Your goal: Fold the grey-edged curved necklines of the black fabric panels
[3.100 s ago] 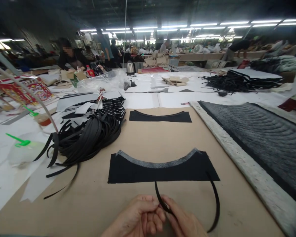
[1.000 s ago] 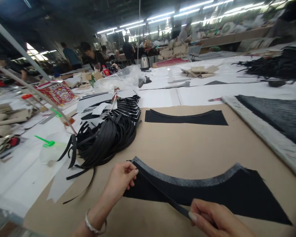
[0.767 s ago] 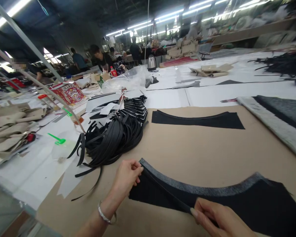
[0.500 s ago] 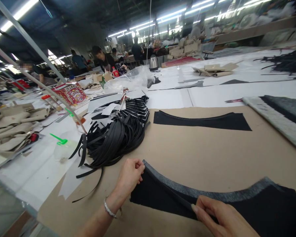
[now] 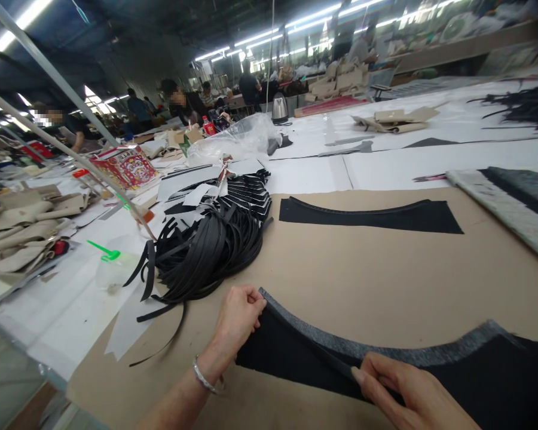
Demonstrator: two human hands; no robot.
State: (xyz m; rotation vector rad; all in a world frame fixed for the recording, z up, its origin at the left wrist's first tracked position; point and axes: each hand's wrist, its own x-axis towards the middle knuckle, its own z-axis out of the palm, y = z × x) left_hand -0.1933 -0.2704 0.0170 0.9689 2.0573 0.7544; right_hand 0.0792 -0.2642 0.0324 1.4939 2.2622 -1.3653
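A black fabric panel (image 5: 488, 382) with a curved grey border (image 5: 381, 353) lies across the front of the brown sheet. My left hand (image 5: 238, 316) is closed in a pinch at the panel's upper left corner, where a narrow black strip (image 5: 320, 351) begins. From there the strip slants down to my right hand (image 5: 399, 385), whose thumb and fingers grip it over the panel. Between the hands the strip sits a little below the grey border. The right hand's lower fingers are partly hidden. Beyond lies a second curved black panel (image 5: 367, 220), apart from both hands.
Left of the panels is a heap of black strips (image 5: 210, 257). A bottle with a green nozzle (image 5: 112, 255) stands farther left, near a slanting pole (image 5: 94, 173). A pale slab (image 5: 506, 215) bearing dark fabric lies right. People work at tables behind.
Both hands keep their grips on the strip and the panel, with almost no movement. The view has shifted slightly.
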